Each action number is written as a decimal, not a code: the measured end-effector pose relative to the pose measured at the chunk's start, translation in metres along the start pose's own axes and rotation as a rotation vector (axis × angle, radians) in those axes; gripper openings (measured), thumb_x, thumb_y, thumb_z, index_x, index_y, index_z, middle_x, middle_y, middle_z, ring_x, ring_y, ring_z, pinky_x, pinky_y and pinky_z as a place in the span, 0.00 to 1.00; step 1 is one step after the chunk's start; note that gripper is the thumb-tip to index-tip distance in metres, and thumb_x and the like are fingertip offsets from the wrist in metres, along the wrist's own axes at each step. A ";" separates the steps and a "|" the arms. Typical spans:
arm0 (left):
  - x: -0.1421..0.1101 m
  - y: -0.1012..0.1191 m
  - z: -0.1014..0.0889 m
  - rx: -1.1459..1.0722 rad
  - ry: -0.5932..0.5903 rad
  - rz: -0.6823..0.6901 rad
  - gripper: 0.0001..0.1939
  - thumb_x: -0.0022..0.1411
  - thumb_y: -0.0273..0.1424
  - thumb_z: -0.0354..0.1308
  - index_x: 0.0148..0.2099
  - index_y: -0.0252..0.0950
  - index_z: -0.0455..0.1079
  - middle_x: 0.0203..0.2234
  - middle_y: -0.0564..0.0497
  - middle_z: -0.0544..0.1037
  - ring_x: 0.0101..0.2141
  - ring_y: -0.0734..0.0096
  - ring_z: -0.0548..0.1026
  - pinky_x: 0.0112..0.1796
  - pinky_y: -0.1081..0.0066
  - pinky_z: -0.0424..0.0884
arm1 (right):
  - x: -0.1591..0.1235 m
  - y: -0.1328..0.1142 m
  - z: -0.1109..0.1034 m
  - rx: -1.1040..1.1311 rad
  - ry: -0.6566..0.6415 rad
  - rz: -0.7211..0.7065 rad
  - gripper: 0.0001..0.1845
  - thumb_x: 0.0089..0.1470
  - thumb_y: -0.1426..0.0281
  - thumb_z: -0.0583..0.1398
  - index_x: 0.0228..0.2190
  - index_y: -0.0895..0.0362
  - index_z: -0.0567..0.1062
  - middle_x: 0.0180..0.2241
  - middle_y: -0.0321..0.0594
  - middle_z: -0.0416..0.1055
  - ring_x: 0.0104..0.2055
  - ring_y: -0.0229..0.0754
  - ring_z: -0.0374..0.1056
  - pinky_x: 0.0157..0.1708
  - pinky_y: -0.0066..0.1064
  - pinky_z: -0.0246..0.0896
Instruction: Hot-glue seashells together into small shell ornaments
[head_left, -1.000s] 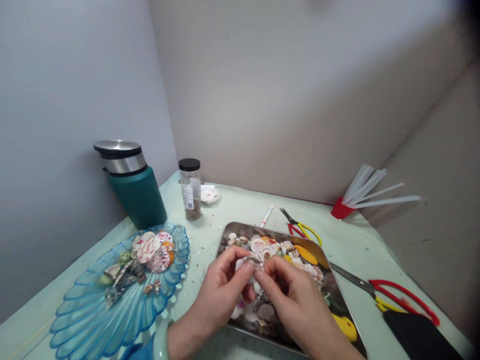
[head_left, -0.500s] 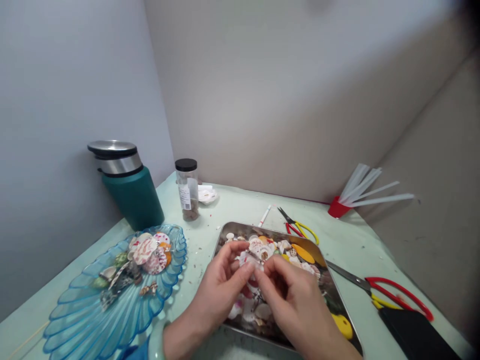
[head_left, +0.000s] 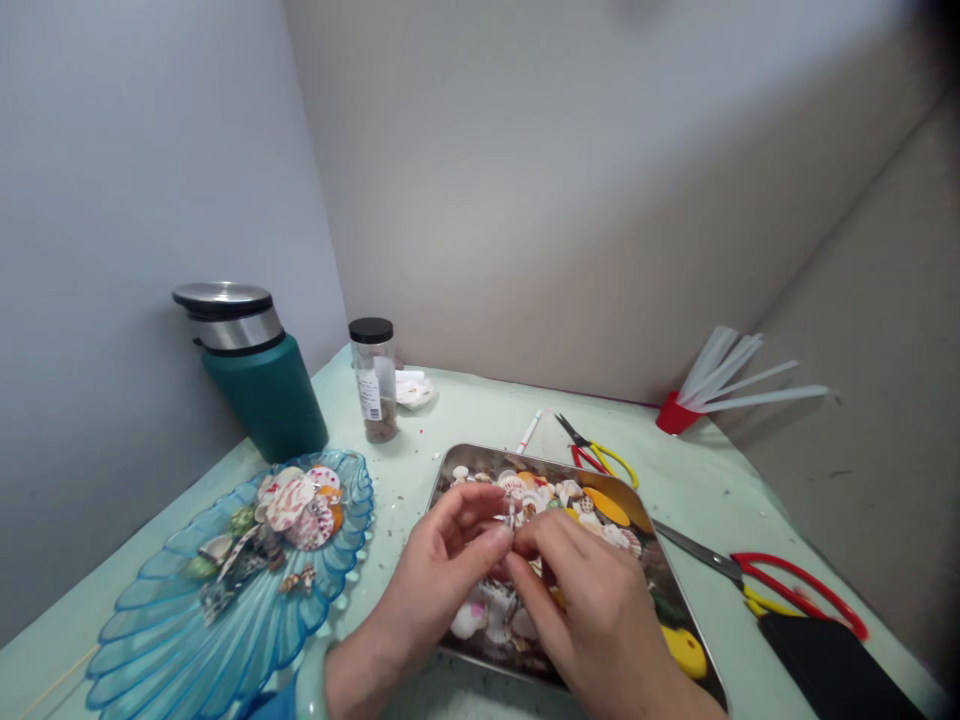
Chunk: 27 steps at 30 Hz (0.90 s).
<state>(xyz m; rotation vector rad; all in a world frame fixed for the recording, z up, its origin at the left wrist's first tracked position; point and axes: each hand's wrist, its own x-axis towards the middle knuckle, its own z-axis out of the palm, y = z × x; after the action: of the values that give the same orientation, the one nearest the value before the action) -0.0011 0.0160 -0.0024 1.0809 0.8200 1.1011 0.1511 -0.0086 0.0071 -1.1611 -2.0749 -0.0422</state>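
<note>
half-hiding tray (head_left: 645, 515): hands (head_left: 600, 590) pinching something (head_left: 512, 513), perhaps whitish

Tray (head_left: 646, 516): silver. Above it: small whitish piece (head_left: 511, 514). Within: pink-blotched white shell (head_left: 469, 619). Left: translucent blue dish (head_left: 229, 655), teal flask (head_left: 266, 400). Right: red-and-yellow-handled shears (head_left: 739, 569).

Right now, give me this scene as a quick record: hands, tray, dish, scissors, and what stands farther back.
Left hand: holds a small pale piece, too small to identify
Right hand: fingertips close to the left's; its grip is hidden
Metal tray: mixed shells, below the hands
Blue dish: more shells, left of the tray
Scissors: small pair beyond the tray, large pair right
Back: teal bottle, black-lidded jar, red cup
</note>
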 end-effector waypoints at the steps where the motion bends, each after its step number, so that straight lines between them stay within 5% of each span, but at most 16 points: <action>1: 0.000 0.000 -0.001 0.004 -0.004 -0.001 0.15 0.57 0.33 0.63 0.46 0.36 0.68 0.42 0.46 0.76 0.43 0.64 0.74 0.39 0.70 0.71 | 0.001 0.000 0.000 0.011 -0.006 -0.008 0.10 0.59 0.74 0.54 0.25 0.57 0.67 0.24 0.38 0.67 0.25 0.39 0.63 0.25 0.29 0.54; 9: -0.002 0.002 0.001 -0.047 -0.022 -0.044 0.15 0.58 0.35 0.62 0.46 0.35 0.69 0.35 0.49 0.78 0.36 0.69 0.75 0.36 0.74 0.69 | 0.004 0.002 0.002 0.062 0.038 -0.059 0.07 0.59 0.74 0.55 0.28 0.57 0.69 0.27 0.41 0.68 0.32 0.44 0.65 0.31 0.33 0.59; 15: -0.002 -0.001 -0.001 -0.166 -0.053 -0.112 0.14 0.62 0.39 0.57 0.47 0.37 0.66 0.32 0.50 0.77 0.28 0.73 0.74 0.33 0.72 0.70 | 0.002 0.008 0.004 0.056 0.122 0.071 0.09 0.53 0.69 0.63 0.30 0.55 0.65 0.34 0.42 0.68 0.38 0.47 0.66 0.37 0.37 0.61; 27: -0.001 0.001 -0.003 -0.147 -0.085 -0.079 0.16 0.64 0.37 0.55 0.52 0.38 0.69 0.44 0.45 0.77 0.41 0.64 0.75 0.36 0.71 0.70 | 0.005 0.004 0.000 -0.087 0.173 -0.076 0.11 0.56 0.69 0.60 0.41 0.59 0.69 0.36 0.45 0.74 0.38 0.49 0.68 0.41 0.44 0.60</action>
<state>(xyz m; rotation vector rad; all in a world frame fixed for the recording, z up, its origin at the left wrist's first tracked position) -0.0046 0.0162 -0.0022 0.9577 0.6983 1.0256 0.1523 -0.0028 0.0089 -1.0896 -1.9787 -0.2630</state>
